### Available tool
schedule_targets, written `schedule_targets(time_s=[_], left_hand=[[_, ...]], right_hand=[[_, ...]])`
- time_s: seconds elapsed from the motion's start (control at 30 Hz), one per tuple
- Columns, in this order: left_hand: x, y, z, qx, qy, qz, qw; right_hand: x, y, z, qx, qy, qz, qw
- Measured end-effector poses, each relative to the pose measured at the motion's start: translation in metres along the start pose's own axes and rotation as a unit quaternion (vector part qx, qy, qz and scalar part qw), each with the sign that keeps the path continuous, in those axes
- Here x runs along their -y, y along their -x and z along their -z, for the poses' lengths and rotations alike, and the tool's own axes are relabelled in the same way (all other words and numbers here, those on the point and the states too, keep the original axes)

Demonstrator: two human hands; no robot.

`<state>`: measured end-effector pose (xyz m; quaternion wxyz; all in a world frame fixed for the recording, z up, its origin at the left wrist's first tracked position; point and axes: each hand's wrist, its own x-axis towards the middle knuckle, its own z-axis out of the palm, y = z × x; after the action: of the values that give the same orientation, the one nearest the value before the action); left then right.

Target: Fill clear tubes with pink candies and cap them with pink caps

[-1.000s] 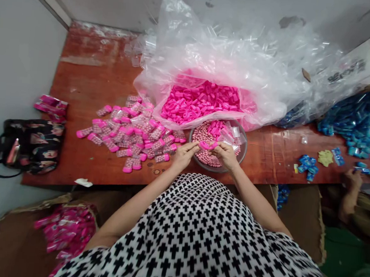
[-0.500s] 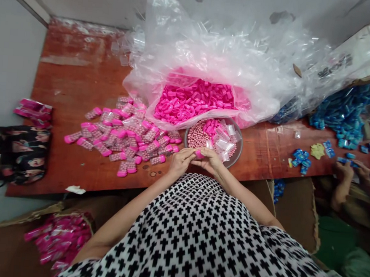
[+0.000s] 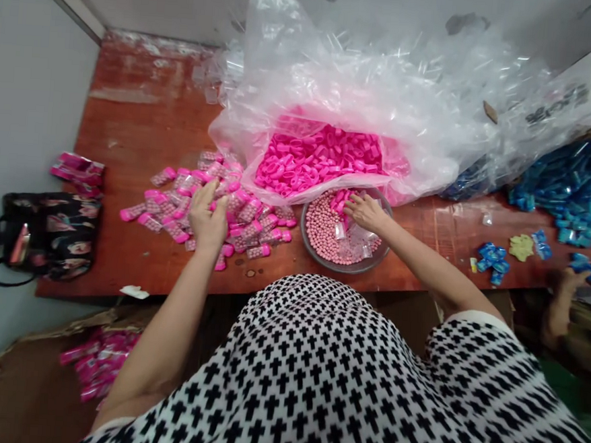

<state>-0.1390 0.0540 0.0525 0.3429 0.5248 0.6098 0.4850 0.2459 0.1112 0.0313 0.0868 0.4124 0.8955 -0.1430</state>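
My left hand is over a heap of small clear containers filled with pink beads and closed with bright pink caps. Its thumb and fingers are apart, and I make out nothing held in it. My right hand reaches into a grey bowl, fingers spread beside loose pink caps. Round pink beads fill much of this bowl. Clear empty containers lie on the beads, partly under my right hand.
Behind the bowl, a large clear plastic bag gapes over many pink caps. A floral black bag lies at the left. Blue packets are heaped at the right, near another person's hands. Below the table, a carton holds pink packets.
My hands were together at the bowl's near edge on a pink-capped piece. They have parted: the left moved left to the heap, the right into the bowl.
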Motion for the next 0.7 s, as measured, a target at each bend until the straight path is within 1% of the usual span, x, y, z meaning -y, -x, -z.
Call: schedule_targets(time_s=[0.03,0.07,0.1,0.17,0.23,0.3,0.37,0.43,0.5,0.53,0.57,0.63,0.7], left_hand=[[0.003,0.001,0.002,-0.029,-0.033,-0.014,0.999],[0.005,0.006,-0.002,-0.045,-0.054,-0.020,0.997],[0.006,0.013,-0.010,-0.061,-0.070,-0.020,0.995],[0.007,0.032,-0.034,-0.007,-0.067,0.002,0.998],[0.007,0.052,-0.063,0.056,-0.061,0.023,0.996],[0.008,0.066,-0.088,0.122,-0.071,0.017,0.990],[0.012,0.071,-0.108,0.157,-0.083,-0.006,0.984],[0.017,0.067,-0.121,0.164,-0.100,-0.001,0.981],[0.023,0.057,-0.131,0.166,-0.112,0.046,0.979],[0.025,0.051,-0.134,0.169,-0.106,0.078,0.977],[0.028,0.046,-0.137,0.174,-0.083,0.116,0.974],[0.032,0.039,-0.140,0.183,-0.004,0.194,0.964],[0.034,0.040,-0.142,0.186,0.063,0.254,0.947]], right_hand=[[-0.003,-0.001,-0.002,0.015,0.030,0.000,0.999],[-0.004,0.000,-0.004,0.023,0.049,-0.001,0.999],[-0.005,0.000,-0.005,0.024,0.061,-0.003,0.998],[-0.006,0.003,-0.004,0.020,0.072,-0.010,0.997],[-0.009,0.008,0.001,0.015,0.077,-0.036,0.996],[-0.012,0.014,0.006,0.005,0.070,-0.091,0.993],[-0.009,0.021,0.009,-0.012,0.042,-0.145,0.988],[0.006,0.029,0.005,-0.023,-0.022,-0.178,0.984],[0.031,0.035,-0.009,-0.017,-0.121,-0.199,0.972],[0.046,0.036,-0.018,-0.009,-0.182,-0.215,0.960],[0.061,0.035,-0.029,-0.001,-0.202,-0.224,0.953],[0.087,0.028,-0.049,0.000,-0.230,-0.245,0.942],[0.103,0.014,-0.065,-0.018,-0.260,-0.266,0.928]])
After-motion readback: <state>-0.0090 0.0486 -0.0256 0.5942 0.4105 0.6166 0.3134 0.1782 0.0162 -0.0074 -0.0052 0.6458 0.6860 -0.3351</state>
